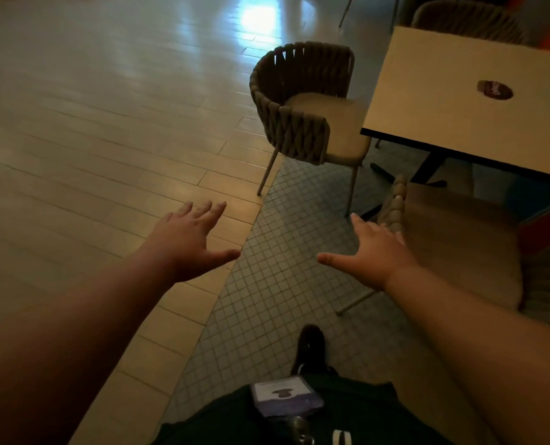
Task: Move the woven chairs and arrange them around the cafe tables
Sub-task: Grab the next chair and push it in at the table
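Both arms are held out ahead. The left hand (190, 239) is spread flat above the plank floor (90, 123), its fingers straight and its thumb splayed, with nothing held. The right hand (376, 248) is likewise opened wide, thumb pointed inward, and its fingers are stretched toward the woven arm of the nearer woven chair (460, 245), which is seen at the lower right beside the near edge of the counter (443, 101); whether the fingertips are touching the weave cannot be told. A second woven chair (299, 117) is set at the left side of the counter, its seat tucked partly under the edge and its legs straddling the line between the planks and the tiled floor (283, 268). The back of a third woven chair (466, 20) is seen behind the counter. A round dark mark (495, 90) is seen on the countertop. A dark shoe (312, 345) is planted on the tiles below, and a card (286, 396) is seen at the person's waist.
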